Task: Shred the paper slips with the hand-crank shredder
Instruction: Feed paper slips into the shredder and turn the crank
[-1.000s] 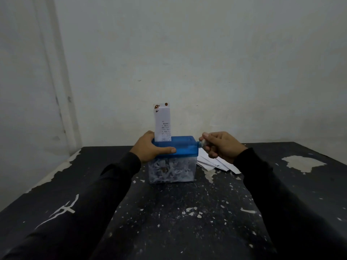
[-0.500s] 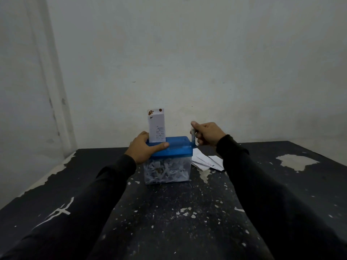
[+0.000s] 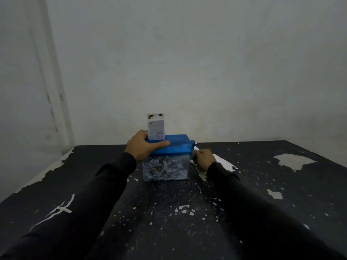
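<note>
A small hand-crank shredder [image 3: 169,147] with a blue lid and a clear bin full of shreds [image 3: 165,168] stands at the table's middle. A white printed paper slip [image 3: 156,126] sticks upright out of the lid's slot. My left hand [image 3: 144,145] grips the lid's left end, thumb along its front edge. My right hand [image 3: 203,159] is low beside the shredder's right side, fingers curled round the crank handle, which is mostly hidden. More white slips [image 3: 223,162] lie on the table behind my right hand.
The black table [image 3: 169,212] has chipped paint and pale flecks. A white wall [image 3: 187,62] rises close behind it. A large bare patch [image 3: 293,160] marks the table's right side. The left table edge [image 3: 43,175] is worn pale.
My right hand has swung from above the shredder's right end down to low beside it, turning the crank. The slip stands lower in the slot. My left hand stays on the lid.
</note>
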